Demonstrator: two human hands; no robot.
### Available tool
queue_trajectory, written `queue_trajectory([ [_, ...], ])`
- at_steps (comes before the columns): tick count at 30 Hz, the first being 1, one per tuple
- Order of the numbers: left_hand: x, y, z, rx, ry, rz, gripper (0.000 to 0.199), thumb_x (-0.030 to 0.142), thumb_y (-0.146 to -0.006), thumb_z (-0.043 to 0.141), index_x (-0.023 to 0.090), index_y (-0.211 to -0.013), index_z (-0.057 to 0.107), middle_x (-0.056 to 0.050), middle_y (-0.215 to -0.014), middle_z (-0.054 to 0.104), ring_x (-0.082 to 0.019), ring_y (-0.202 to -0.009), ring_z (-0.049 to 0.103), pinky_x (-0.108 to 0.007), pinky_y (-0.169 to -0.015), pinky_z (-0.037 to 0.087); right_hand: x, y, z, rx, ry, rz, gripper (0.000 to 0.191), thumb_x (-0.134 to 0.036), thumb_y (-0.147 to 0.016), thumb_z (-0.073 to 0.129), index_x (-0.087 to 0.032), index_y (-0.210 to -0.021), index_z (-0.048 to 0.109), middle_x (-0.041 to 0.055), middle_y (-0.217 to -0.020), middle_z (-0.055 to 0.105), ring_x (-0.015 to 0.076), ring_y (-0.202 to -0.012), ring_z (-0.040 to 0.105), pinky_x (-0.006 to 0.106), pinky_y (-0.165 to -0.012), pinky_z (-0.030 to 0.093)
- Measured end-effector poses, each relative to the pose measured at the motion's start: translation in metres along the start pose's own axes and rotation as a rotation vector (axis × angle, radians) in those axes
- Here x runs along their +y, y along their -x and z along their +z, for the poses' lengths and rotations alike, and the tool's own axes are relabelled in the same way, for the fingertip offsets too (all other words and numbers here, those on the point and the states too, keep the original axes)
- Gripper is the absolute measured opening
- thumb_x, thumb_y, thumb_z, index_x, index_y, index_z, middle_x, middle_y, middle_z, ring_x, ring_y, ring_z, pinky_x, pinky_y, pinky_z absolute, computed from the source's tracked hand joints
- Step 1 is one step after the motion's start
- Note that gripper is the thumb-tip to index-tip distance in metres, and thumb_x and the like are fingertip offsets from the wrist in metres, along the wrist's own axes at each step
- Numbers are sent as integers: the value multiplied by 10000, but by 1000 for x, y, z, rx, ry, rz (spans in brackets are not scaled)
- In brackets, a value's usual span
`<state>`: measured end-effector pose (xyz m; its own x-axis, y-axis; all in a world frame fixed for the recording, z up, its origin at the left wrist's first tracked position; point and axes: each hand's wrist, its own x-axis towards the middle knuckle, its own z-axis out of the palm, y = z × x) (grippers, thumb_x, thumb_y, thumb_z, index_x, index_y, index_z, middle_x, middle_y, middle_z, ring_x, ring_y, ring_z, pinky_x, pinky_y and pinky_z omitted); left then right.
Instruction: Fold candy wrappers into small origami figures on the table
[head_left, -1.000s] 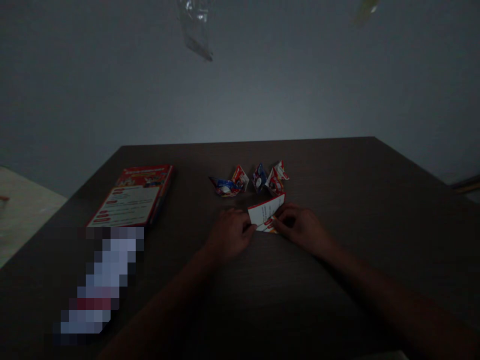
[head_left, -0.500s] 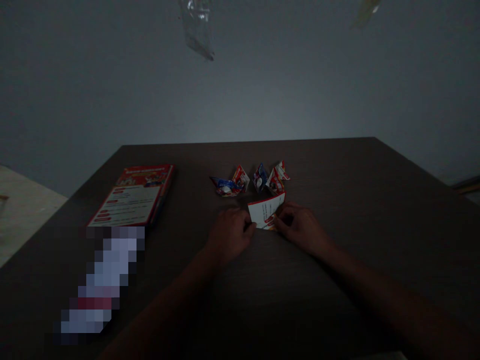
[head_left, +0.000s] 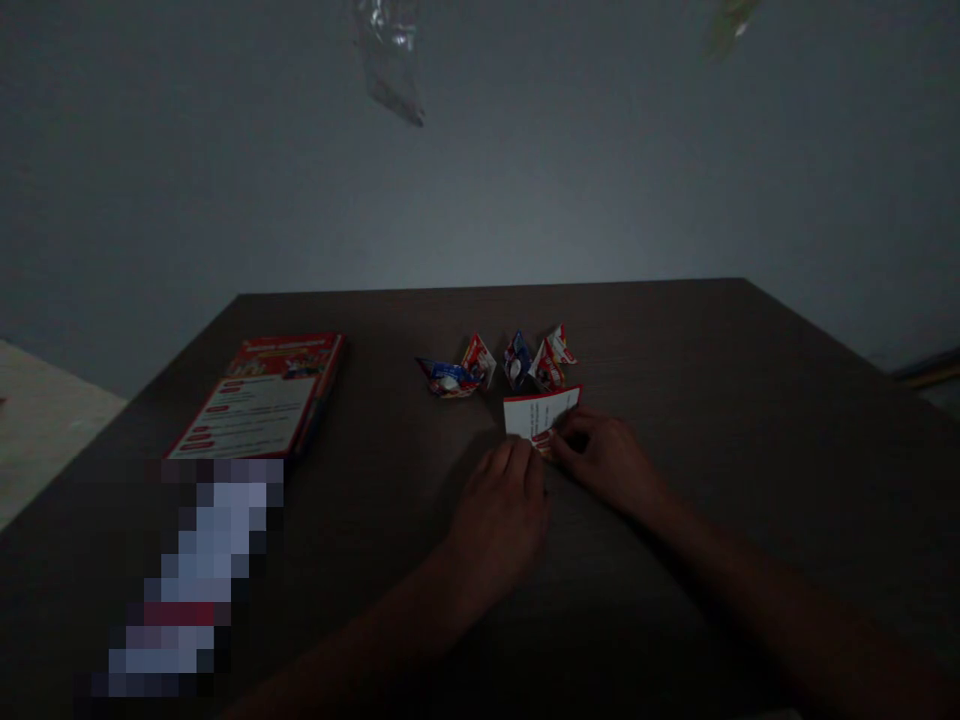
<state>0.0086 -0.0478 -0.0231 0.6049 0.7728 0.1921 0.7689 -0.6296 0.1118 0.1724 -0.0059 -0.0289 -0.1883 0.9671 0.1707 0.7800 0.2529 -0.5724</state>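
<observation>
A small folded sheet of printed paper (head_left: 536,412), white with a red edge, stands partly raised in front of me. My right hand (head_left: 604,450) pinches its right side between thumb and fingers. At its lower edge is my left hand (head_left: 506,500), fingers curled together against the paper; the thumb is hidden. Just beyond the sheet sit folded paper shapes with pointed corners: a blue and red one (head_left: 456,374) on the left, and a blue piece (head_left: 517,362) beside a red and white one (head_left: 553,358) on the right.
A stack of red and white printed sheets or booklets (head_left: 259,405) lies on the left of the dark table (head_left: 660,340). A blurred-out pale object (head_left: 202,570) lies nearer me. A clear plastic bag (head_left: 391,60) hangs on the wall behind.
My left hand has shifted right and nearer me, from the sheet's left side to its lower edge. The sheet has moved slightly right; my right hand still pinches it.
</observation>
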Motion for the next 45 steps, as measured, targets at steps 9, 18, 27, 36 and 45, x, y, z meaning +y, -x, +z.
queue_trajectory([
  [9,9,5,5,-14,-46,-136,401,277,-895,389,95,-1242,473,-179,-1283,476,-311,-1161,436,-464,-926,382,2,2,-2,-31,146,-35,199,-223,-837,502,-164,-677,605,69,-784,616,175,-735,583,275,-678,425],
  [18,9,7,4,-21,-60,-185,470,343,-886,391,59,-1251,476,-195,-1315,468,-333,-1178,413,-498,-946,350,2,0,-2,-25,155,-27,189,-210,-825,503,-167,-653,566,57,-747,584,165,-692,558,275,-647,411],
  [27,8,6,2,-13,-36,-184,460,346,-887,377,67,-1234,493,-181,-1250,509,-314,-1127,436,-477,-914,364,0,-1,-2,-38,164,0,207,-222,-830,497,-168,-645,572,59,-735,587,165,-684,561,263,-626,409],
  [36,6,6,3,-4,-25,-166,466,337,-893,364,40,-1228,496,-187,-1270,495,-317,-1141,418,-490,-925,352,4,-2,0,-47,164,5,184,-211,-823,503,-176,-649,553,65,-773,602,166,-701,572,266,-651,408],
  [45,7,7,3,7,-29,-153,452,325,-899,359,42,-1222,500,-183,-1268,501,-311,-1166,404,-475,-951,335,3,-2,0,-58,150,29,184,-218,-820,499,-169,-653,557,67,-745,593,171,-684,565,272,-633,399],
])
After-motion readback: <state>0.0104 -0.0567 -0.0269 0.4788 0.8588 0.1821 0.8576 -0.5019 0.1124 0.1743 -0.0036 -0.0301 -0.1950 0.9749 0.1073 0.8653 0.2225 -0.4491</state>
